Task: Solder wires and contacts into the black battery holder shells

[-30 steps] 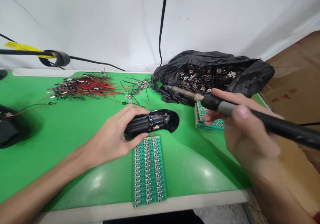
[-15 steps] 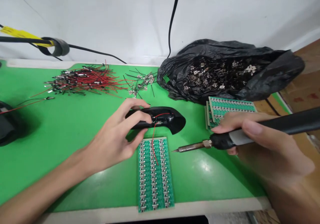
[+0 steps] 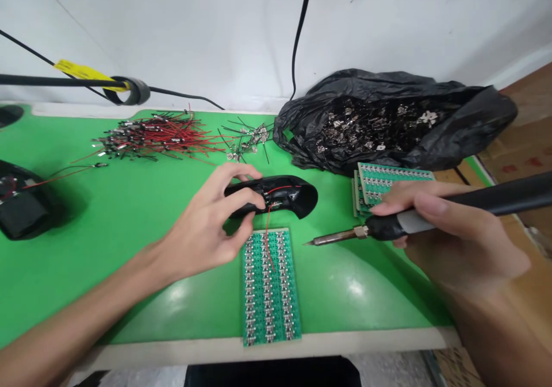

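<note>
Our left hand (image 3: 202,220) curls part-closed around the black shell (image 3: 293,196), which lies just above the green panel (image 3: 271,289), a red wire (image 3: 268,243) trailing onto it. Our right hand (image 3: 448,237) grips the soldering iron (image 3: 388,230) like a pen, its tip just beside the panel. A braced shell and pen grip give us steady control.

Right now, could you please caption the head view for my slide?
Left hand holds a black casing; right hand holds a soldering iron.
</note>
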A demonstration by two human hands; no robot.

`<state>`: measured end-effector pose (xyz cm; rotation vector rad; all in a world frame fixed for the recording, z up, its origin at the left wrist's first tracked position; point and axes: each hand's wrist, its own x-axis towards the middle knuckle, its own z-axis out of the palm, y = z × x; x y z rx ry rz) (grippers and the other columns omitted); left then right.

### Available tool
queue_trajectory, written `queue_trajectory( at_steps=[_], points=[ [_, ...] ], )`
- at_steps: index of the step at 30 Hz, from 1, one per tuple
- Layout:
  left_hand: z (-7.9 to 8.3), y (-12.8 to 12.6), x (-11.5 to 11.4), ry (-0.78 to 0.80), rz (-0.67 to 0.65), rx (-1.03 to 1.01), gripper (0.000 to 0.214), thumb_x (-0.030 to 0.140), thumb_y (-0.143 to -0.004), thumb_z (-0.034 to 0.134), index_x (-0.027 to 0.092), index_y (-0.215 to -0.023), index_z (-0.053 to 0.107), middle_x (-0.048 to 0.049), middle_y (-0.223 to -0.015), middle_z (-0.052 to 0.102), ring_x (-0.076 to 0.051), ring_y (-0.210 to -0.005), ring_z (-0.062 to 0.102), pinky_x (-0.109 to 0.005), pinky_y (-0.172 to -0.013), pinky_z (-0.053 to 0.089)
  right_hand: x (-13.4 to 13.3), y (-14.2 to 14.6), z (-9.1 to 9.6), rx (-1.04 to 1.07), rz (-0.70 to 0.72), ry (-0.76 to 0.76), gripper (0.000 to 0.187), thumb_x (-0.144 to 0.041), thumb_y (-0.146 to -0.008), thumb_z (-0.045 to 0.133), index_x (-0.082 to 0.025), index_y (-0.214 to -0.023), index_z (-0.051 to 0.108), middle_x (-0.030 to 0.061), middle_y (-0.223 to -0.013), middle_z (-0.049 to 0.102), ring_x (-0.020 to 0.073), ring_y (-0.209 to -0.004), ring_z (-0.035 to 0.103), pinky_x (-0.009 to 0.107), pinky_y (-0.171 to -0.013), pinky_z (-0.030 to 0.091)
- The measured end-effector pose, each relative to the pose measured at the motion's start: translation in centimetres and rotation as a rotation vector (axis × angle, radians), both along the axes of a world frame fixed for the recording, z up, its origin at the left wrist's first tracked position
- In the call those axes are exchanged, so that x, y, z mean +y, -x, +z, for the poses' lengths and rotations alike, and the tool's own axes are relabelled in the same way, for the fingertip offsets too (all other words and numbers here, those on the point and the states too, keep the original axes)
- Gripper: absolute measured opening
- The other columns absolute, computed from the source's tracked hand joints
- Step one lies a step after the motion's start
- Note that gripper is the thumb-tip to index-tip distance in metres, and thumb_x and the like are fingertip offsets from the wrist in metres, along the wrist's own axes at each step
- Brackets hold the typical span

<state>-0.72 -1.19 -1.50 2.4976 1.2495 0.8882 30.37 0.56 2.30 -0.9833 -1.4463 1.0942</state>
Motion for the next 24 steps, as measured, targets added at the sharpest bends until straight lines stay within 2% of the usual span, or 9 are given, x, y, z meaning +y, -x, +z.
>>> queue_trajectory(
  at_steps=[4, 12, 17, 20, 24],
  points=[
    [-0.2, -0.1, -0.2, -0.005, -0.022, -0.019, 0.022, 0.009, -0.096, 0.06, 0.025, -0.107, 0.069, -0.0098, -0.145, 0.061, -0.025, -0.139, 0.064, -0.049, -0.114, 0.062, 0.1, 0.0, -0.2, 0.023, -0.028, -0.013, 0.026, -0.022, -0.085, 0.071, -0.035, -0.077, 0.092, -0.0007, -0.062, 0.079, 0.0122, -0.032, 0.054, 0.026, -0.025, 0.029],
    [-1.0, -1.7, -0.6, -0.148, 0.002, -0.087, 0.003, 0.016, -0.094, 0.072, 0.017, -0.095, 0.075, -0.0186, -0.145, 0.063, -0.033, -0.128, 0.067, -0.058, -0.106, 0.062, 0.5, 0.3, 0.1, 0.018, -0.009, 0.016, 0.02, -0.026, -0.075, 0.073, -0.03, -0.064, 0.089, -0.0002, -0.05, 0.07, 0.0107, -0.031, 0.048, 0.026, -0.026, 0.028],
    [-1.3, -3.0, -0.6, -0.213, 0.104, -0.05, 0.021, 0.03, -0.094, 0.081, 0.016, -0.079, 0.075, -0.0196, -0.136, 0.071, -0.035, -0.119, 0.069, -0.058, -0.098, 0.061, 0.7, 0.0, -0.4, 0.03, -0.021, -0.051, 0.021, -0.028, -0.082, 0.072, -0.031, -0.072, 0.091, -0.0011, -0.054, 0.072, 0.0101, -0.035, 0.052, 0.022, -0.026, 0.031],
    [-1.5, -3.3, -0.6, -0.174, 0.147, -0.056, 0.016, 0.025, -0.093, 0.079, 0.018, -0.079, 0.076, -0.0174, -0.137, 0.072, -0.035, -0.122, 0.068, -0.058, -0.1, 0.06, 0.7, -0.6, -0.8, 0.021, -0.025, -0.118, 0.022, -0.027, -0.09, 0.072, -0.034, -0.083, 0.092, -0.0015, -0.065, 0.078, 0.0106, -0.038, 0.057, 0.022, -0.029, 0.035],
    [-1.5, -3.3, -0.9, -0.171, 0.184, -0.045, 0.013, 0.019, -0.093, 0.075, 0.018, -0.08, 0.077, -0.0169, -0.14, 0.071, -0.034, -0.122, 0.067, -0.058, -0.101, 0.06, -0.2, -1.6, -1.3, -0.098, -0.025, -0.228, 0.017, -0.028, -0.098, 0.077, -0.029, -0.096, 0.094, 0.0028, -0.075, 0.082, 0.0141, -0.051, 0.066, 0.027, -0.04, 0.046]
  ],
)
